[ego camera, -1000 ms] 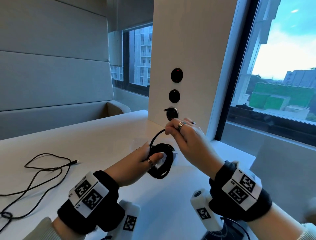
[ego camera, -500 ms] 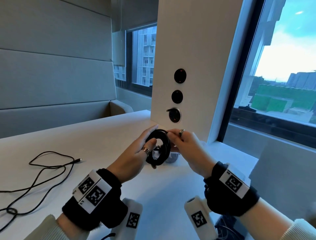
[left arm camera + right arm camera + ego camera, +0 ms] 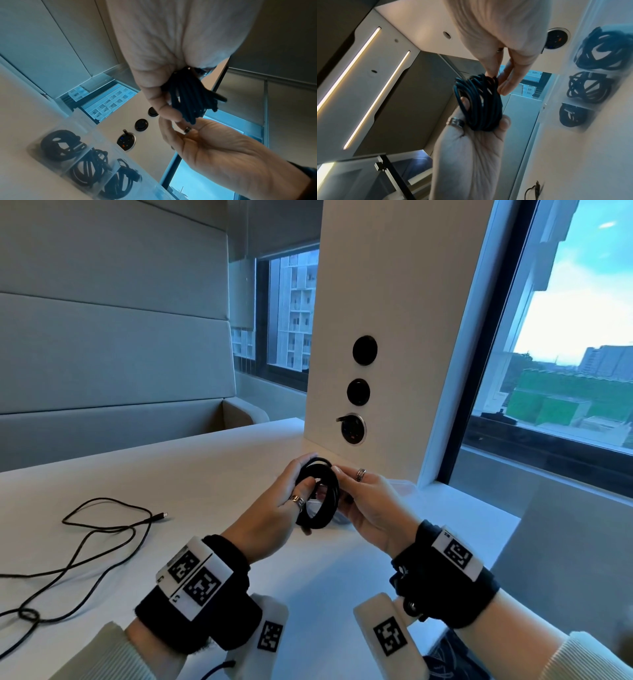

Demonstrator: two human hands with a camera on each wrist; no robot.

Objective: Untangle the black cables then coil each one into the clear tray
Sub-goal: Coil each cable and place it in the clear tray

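Observation:
A black coiled cable is held upright above the white table, in front of the clear tray. My left hand grips the coil's left and lower side, its thumb through the ring. From the other side my right hand pinches the coil's top right edge. The right wrist view shows the coil resting in the left palm, with the right fingertips on its upper rim. In the left wrist view the coil sits between both hands. The tray holds three coiled cables, one per compartment.
A loose black cable sprawls over the table's left part, its plug end pointing right. A white pillar with round black sockets stands right behind the tray. Beyond it are a window and a padded bench.
The loose end my right hand held above the coil is now wound in. Both hands have lifted the finished coil a little higher.

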